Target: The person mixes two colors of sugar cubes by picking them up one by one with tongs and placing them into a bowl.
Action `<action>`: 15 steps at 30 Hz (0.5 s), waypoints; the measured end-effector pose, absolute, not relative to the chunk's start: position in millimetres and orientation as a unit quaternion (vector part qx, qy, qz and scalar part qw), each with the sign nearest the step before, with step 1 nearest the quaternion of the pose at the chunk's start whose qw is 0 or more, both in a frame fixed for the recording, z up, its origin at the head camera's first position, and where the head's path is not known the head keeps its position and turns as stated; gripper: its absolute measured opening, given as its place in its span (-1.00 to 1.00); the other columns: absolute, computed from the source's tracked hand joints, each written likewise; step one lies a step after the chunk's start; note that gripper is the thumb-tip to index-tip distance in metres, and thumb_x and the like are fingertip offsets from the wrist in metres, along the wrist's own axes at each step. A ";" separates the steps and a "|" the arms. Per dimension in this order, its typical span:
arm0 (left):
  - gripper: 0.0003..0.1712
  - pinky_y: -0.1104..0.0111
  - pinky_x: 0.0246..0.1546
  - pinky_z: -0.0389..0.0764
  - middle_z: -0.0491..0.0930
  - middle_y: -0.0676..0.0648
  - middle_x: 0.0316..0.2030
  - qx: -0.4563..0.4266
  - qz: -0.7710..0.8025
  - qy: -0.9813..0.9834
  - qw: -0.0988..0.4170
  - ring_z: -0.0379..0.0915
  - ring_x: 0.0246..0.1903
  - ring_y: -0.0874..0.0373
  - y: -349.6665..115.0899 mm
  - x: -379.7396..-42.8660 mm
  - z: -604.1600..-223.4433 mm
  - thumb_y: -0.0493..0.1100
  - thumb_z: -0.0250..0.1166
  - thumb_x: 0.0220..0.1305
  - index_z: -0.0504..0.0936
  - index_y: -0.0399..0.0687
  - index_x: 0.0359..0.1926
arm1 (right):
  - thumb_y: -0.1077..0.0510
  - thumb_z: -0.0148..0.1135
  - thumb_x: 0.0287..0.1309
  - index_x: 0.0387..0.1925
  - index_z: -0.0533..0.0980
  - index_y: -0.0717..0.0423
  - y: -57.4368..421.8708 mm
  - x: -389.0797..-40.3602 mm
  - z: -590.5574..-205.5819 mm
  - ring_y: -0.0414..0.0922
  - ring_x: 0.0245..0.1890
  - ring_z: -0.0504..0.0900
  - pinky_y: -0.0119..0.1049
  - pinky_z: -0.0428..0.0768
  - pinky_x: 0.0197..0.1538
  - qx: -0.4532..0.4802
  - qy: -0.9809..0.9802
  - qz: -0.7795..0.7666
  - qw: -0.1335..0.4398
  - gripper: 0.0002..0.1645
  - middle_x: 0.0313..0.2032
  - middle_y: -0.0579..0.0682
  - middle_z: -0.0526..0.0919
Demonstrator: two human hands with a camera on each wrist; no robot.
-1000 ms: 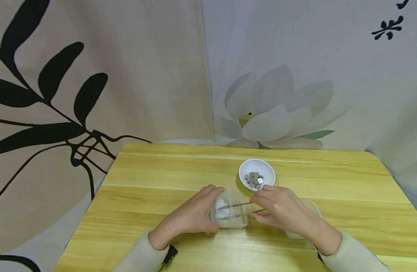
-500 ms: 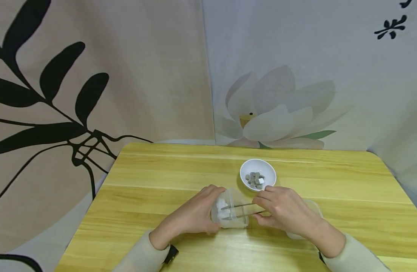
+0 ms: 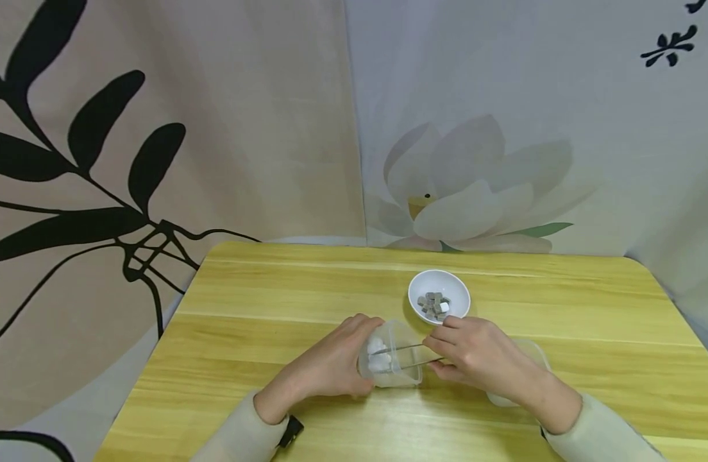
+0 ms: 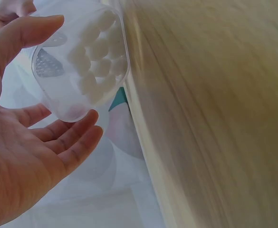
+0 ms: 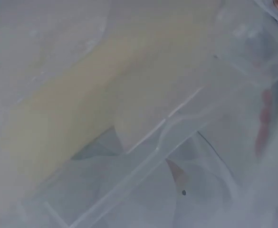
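Observation:
My left hand (image 3: pixel 339 359) grips a clear plastic container (image 3: pixel 408 378) that lies tipped on its side, its mouth to the right. White balls (image 3: pixel 379 363), which look like cotton balls, sit at the container's base; they show clustered through the plastic in the left wrist view. Between the thumb and fingers of my right hand (image 3: pixel 481 353) is a pair of tweezers (image 3: pixel 408 347). Its two arms reach through the mouth, spread apart, with the tips at the balls. Whether the tips touch a ball is unclear. The right wrist view is hazy.
A white bowl (image 3: pixel 439 278) with several small grey cubes and one white piece stands just behind my right hand. Partly hidden under my right wrist lies a clear plastic lid (image 3: pixel 533 351). The wooden table (image 3: pixel 261 289) ends at a printed curtain (image 3: pixel 285 128).
My right hand and the tweezers shift slightly right, then back left, still inside the container. The left hand and the container stay nearly in place.

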State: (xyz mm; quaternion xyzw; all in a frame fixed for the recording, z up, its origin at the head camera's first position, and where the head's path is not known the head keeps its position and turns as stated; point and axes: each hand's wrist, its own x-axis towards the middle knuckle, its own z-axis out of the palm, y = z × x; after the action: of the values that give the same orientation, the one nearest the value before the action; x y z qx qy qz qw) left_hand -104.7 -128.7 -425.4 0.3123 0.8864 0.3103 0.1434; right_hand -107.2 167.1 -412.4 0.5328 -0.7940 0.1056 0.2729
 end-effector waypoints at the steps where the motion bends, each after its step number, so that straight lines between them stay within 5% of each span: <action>1: 0.15 0.25 0.19 0.53 0.42 -0.06 0.26 0.312 0.310 0.886 0.143 0.34 0.13 0.18 -128.6 -104.5 -425.5 -0.23 0.55 -0.13 0.25 -0.10 0.54 | 0.00 -0.09 0.55 -0.30 0.67 0.05 166.9 -106.6 -412.5 -0.24 -0.37 0.52 -0.42 0.60 -0.36 0.532 -0.795 0.100 0.273 -0.55 -0.37 -0.24 0.66; 5: 0.15 0.24 0.20 0.53 0.42 -0.06 0.27 0.311 0.310 0.886 0.146 0.34 0.14 0.18 -128.7 -103.9 -425.5 -0.23 0.54 -0.13 0.24 -0.11 0.55 | -0.03 -0.20 0.61 -0.32 0.65 0.05 166.1 -104.7 -412.4 -0.24 -0.39 0.51 -0.41 0.61 -0.35 0.533 -0.790 0.098 0.286 -0.46 -0.39 -0.22 0.64; 15: 0.18 0.24 0.22 0.53 0.41 -0.07 0.29 0.310 0.310 0.886 0.149 0.34 0.16 0.17 -129.3 -103.6 -425.6 -0.24 0.55 -0.15 0.23 -0.12 0.56 | 0.00 -0.07 0.56 -0.33 0.67 0.04 170.7 -100.3 -413.7 -0.25 -0.40 0.53 -0.41 0.61 -0.35 0.522 -0.801 0.121 0.268 -0.55 -0.39 -0.23 0.64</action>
State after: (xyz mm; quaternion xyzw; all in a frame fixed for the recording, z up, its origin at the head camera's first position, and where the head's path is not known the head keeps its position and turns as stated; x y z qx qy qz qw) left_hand -103.6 -129.3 -425.6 0.3104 0.8860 0.3104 0.1493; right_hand -100.3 170.7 -413.7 0.5215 -0.8011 0.1213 0.2676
